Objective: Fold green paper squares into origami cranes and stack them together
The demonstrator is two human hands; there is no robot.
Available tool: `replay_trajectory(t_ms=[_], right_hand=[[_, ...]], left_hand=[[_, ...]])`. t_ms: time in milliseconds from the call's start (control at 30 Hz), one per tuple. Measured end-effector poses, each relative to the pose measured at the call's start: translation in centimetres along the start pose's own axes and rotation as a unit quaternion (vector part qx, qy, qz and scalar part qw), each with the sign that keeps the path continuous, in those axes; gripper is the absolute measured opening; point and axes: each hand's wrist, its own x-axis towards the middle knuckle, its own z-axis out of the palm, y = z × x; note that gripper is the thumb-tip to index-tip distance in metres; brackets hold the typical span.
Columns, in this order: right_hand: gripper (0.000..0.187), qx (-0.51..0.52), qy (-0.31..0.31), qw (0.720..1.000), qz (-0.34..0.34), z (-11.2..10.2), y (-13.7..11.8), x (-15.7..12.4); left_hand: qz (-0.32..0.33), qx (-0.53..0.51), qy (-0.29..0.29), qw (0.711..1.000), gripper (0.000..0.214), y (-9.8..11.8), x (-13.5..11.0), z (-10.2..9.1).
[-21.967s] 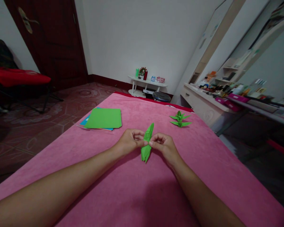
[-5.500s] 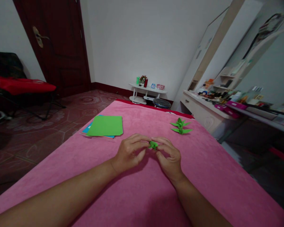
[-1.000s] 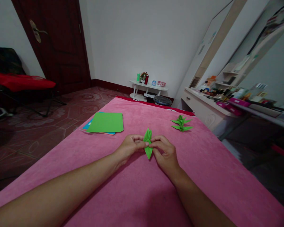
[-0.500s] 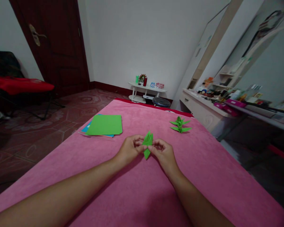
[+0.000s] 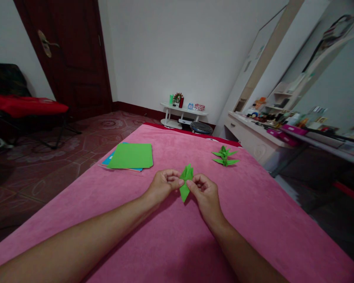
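Note:
A small folded green paper piece (image 5: 185, 181) stands between my two hands over the pink blanket (image 5: 171, 243). My left hand (image 5: 164, 184) pinches its left side with curled fingers. From the other side my right hand (image 5: 203, 189) pinches it too, fingers closed. The piece points up and down, with several pointed flaps at its top. Two finished green folded figures (image 5: 225, 156) lie together farther back on the right.
A stack of paper sheets (image 5: 131, 156), green on top with blue beneath, lies at the back left of the blanket. Beyond are a small white shelf table (image 5: 184, 114), a dresser with clutter (image 5: 253, 135), a dark door (image 5: 67, 55) and a red chair (image 5: 23, 108).
Over the last second both hands kept their pinch and worked the green piece; its upper flaps spread slightly. Earlier the piece was longer, now it is folded shorter.

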Motion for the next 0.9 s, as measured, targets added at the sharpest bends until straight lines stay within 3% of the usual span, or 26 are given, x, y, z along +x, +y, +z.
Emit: replay_trajectory(t_ms=[200,300,567,700,900], right_hand=[[0.031,0.100,-0.076,0.991,0.035,-0.4,0.1,0.6],[0.037,0.121,-0.098,0.987,0.048,-0.4,0.1,0.7],[0.027,0.165,-0.144,0.972,0.084,0.0,-1.0,-0.1],[0.014,0.118,-0.104,0.983,0.089,-0.5,-0.8,0.4],[0.019,0.079,-0.032,0.994,0.072,-1.3,0.3,1.2]], left_hand=[[-0.043,-0.120,-0.102,0.987,0.051,0.0,-0.2,-0.1],[-0.047,-0.154,-0.118,0.980,0.052,-0.5,-0.4,-0.1],[-0.107,-0.138,-0.181,0.968,0.040,-0.1,-0.8,0.0],[-0.114,-0.108,-0.196,0.968,0.036,-0.1,-0.8,0.2],[-0.084,-0.108,-0.123,0.983,0.028,-0.4,-0.4,-0.1]])
